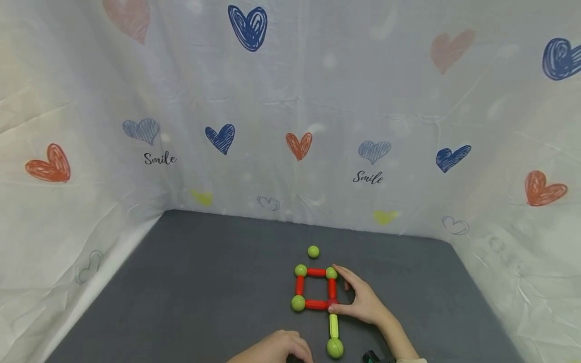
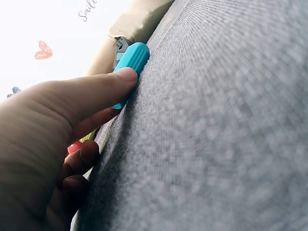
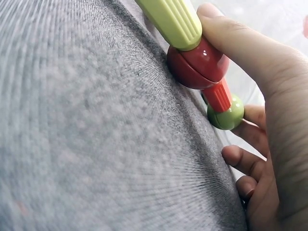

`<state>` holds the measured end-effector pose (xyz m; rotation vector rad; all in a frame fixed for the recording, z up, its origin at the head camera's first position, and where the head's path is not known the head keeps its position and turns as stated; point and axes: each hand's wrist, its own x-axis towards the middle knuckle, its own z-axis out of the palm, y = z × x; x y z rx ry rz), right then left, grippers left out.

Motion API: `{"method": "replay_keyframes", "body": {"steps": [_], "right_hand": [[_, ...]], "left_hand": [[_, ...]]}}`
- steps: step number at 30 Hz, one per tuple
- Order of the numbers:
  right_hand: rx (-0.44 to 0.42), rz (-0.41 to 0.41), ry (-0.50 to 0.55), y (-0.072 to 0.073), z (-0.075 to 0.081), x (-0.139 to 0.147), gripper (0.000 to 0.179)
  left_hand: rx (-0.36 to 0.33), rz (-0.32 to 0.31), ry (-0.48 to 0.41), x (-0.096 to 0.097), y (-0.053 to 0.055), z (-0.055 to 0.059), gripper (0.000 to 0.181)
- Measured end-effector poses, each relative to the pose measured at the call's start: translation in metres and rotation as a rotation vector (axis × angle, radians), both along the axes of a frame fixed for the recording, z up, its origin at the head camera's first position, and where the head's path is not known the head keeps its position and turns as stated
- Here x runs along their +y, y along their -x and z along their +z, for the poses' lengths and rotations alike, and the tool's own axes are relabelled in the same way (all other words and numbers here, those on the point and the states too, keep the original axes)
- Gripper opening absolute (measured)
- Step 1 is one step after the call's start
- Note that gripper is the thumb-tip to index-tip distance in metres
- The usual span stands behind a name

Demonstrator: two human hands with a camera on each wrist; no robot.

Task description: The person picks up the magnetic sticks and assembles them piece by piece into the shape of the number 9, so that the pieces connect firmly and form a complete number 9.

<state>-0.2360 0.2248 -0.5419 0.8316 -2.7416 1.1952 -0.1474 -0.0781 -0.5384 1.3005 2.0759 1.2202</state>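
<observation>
A square of red rods [image 1: 316,304] joined by balls lies on the dark grey table, with green balls at three corners and a red ball [image 3: 199,65] at the near right one. From that red ball a yellow-green rod [image 1: 334,326] runs toward me to a green end ball [image 1: 335,348]. My right hand [image 1: 365,301] holds the square's right side, thumb against the red ball and fingertips at the far right green ball [image 1: 331,273]. Low in the head view, my left hand [image 1: 281,347] is left of the end ball; the left wrist view shows it pinching a blue rod [image 2: 133,58].
One loose green ball [image 1: 313,251] lies just beyond the square. White curtains [image 1: 290,101] printed with hearts surround the grey tabletop [image 1: 204,282] at the back and sides. A small black device [image 1: 372,357] shows at the bottom near my right wrist.
</observation>
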Motion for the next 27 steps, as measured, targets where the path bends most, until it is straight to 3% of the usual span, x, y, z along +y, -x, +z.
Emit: {"method": "replay_keyframes", "body": {"steps": [5,9,12,16,22,27], "right_hand": [[-0.028,-0.008,-0.002,0.0004,0.0009,-0.001,0.098],[-0.029,-0.008,-0.003,0.0001,0.001,-0.0013,0.098],[-0.014,-0.011,-0.007,0.0,0.0,-0.0003,0.098],[-0.003,-0.01,-0.008,-0.0001,-0.0005,-0.0003,0.098],[-0.017,-0.012,-0.004,-0.0009,0.0011,-0.0012,0.097],[-0.02,-0.015,-0.009,-0.0009,0.0011,-0.0008,0.097]], "left_hand": [[0.031,-0.024,-0.013,-0.001,0.0024,-0.0059,0.021],[0.011,-0.033,-0.025,-0.0013,0.0033,-0.007,0.023],[-0.05,-0.026,-0.062,-0.0014,0.004,-0.006,0.023],[-0.144,0.078,-0.116,-0.004,0.0044,-0.0021,0.023],[-0.051,0.333,-0.129,-0.0083,0.0067,0.0002,0.02],[-0.079,0.365,-0.13,-0.008,0.0085,-0.0059,0.019]]}}
